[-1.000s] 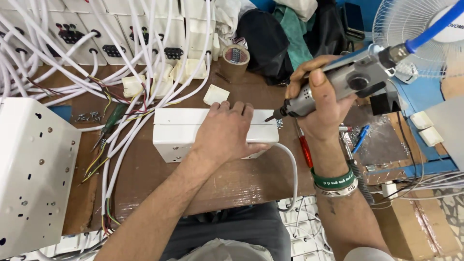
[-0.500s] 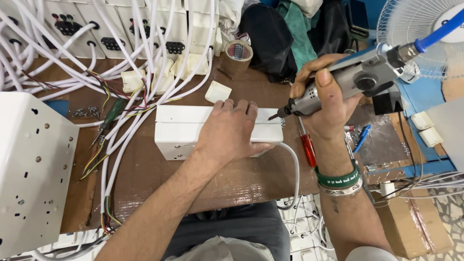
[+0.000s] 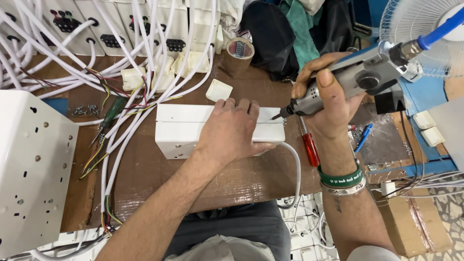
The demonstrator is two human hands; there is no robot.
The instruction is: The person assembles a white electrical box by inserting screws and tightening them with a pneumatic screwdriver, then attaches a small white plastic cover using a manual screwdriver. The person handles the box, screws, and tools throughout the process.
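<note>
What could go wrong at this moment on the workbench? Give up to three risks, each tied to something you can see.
1. The left hand presses flat on the white box close to the powered screwdriver tip; a slip might hit the fingers.
2. The box's white cable loops over the table edge and could snag, jerking the box.
3. The red screwdriver lies loose beside the right hand and might be knocked off.

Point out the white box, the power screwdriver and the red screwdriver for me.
white box (image 3: pixel 181 130), head view, its top face left of the hand
power screwdriver (image 3: pixel 360 79), head view, its grey body
red screwdriver (image 3: pixel 310 149), head view, its red handle
</note>
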